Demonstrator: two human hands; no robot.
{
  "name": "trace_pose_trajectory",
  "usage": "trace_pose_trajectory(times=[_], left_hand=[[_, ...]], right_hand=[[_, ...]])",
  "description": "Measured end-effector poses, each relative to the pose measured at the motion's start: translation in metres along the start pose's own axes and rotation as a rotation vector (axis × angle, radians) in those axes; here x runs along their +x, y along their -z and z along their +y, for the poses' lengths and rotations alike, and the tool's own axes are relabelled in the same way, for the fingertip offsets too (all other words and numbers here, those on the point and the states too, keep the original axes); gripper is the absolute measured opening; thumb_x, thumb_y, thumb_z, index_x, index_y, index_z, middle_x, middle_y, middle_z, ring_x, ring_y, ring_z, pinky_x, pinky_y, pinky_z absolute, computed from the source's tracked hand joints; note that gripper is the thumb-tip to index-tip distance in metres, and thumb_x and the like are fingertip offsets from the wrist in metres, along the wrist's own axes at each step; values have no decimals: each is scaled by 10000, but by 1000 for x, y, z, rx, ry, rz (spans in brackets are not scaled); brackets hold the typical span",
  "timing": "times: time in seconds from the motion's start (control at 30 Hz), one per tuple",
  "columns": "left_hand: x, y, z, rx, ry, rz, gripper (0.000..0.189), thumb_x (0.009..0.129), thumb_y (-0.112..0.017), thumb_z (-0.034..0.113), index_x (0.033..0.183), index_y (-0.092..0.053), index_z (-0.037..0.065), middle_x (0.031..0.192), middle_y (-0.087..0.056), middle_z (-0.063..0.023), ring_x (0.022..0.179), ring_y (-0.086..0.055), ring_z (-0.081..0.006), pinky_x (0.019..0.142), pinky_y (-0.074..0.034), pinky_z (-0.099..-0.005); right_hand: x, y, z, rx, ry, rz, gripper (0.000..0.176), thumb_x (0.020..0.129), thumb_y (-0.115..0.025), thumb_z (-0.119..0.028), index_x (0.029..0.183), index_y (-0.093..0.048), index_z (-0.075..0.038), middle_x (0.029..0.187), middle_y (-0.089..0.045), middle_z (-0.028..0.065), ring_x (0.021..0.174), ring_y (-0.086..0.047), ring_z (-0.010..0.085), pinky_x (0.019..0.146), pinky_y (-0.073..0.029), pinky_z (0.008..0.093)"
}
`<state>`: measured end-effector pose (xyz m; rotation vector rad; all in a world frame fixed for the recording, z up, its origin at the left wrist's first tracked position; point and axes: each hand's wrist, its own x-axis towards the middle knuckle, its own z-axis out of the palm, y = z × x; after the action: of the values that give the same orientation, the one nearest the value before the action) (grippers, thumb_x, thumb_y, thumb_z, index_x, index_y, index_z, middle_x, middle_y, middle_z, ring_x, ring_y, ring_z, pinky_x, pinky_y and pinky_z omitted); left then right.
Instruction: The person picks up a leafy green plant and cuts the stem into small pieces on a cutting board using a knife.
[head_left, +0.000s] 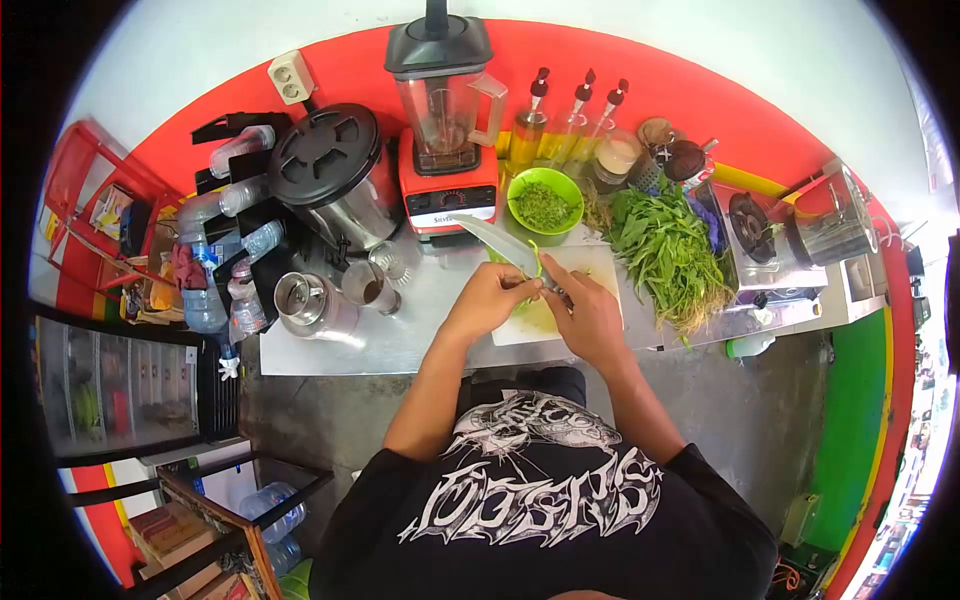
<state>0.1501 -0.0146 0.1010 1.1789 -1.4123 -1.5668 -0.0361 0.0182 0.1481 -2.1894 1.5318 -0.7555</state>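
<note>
My right hand [590, 318] is closed around the handle of a large kitchen knife [497, 243]. The blade points up and to the left, over the front of a green bowl. A thin green stem [536, 262] stands up beside the blade, between my hands. My left hand [487, 297] pinches close to it, though the fingers partly hide the grip. Beneath both hands is a white cutting board [602, 262], with some light green pieces on it. Just behind the board, the green bowl [570, 190] holds finely chopped greens [541, 206].
Leafy greens with roots [668, 250] are piled to the right, beside a stove [752, 225]. A red blender [448, 180] and steel pot [335, 180] stand behind. Pump bottles [527, 135] line the wall. A jug [312, 305] and glass [372, 290] are at left.
</note>
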Motion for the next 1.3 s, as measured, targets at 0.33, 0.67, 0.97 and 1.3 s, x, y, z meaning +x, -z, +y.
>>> trace_pose_trajectory(times=[0.33,0.67,0.97,1.3], left_hand=[[18,5,-54,-10,33,159,206,893,-740,161,926,-753,-42,791,-729,-62,676,-599,-89,628,-464,-270],[36,-34,-126,240,130,439,239,846,-777,192,959,-756,-17,774,-741,-110,633,-652,-139,594,-504,-306],[52,-69,-140,597,149,417,242,819,-761,228,879,-754,-6,797,-740,-155,751,-731,-298,697,-559,-374],[86,-127,-109,831,19,425,309,806,-752,164,1094,-690,72,1035,-679,-133,987,-656,-326,851,-523,-428]], right_hand=[[-13,21,45,108,-230,117,462,930,-641,-147,1383,-565,-92,813,-666,232,672,-642,343,652,-497,407],[-62,17,84,192,-436,29,420,920,-657,-139,1329,-596,-64,684,-598,154,573,-547,265,583,-437,391],[-101,65,120,204,-574,98,426,924,-653,-108,1342,-587,-65,646,-502,66,584,-431,125,559,-379,317],[-98,125,171,264,-591,106,476,884,-688,-123,1349,-589,-98,751,-604,147,649,-563,243,634,-448,376]])
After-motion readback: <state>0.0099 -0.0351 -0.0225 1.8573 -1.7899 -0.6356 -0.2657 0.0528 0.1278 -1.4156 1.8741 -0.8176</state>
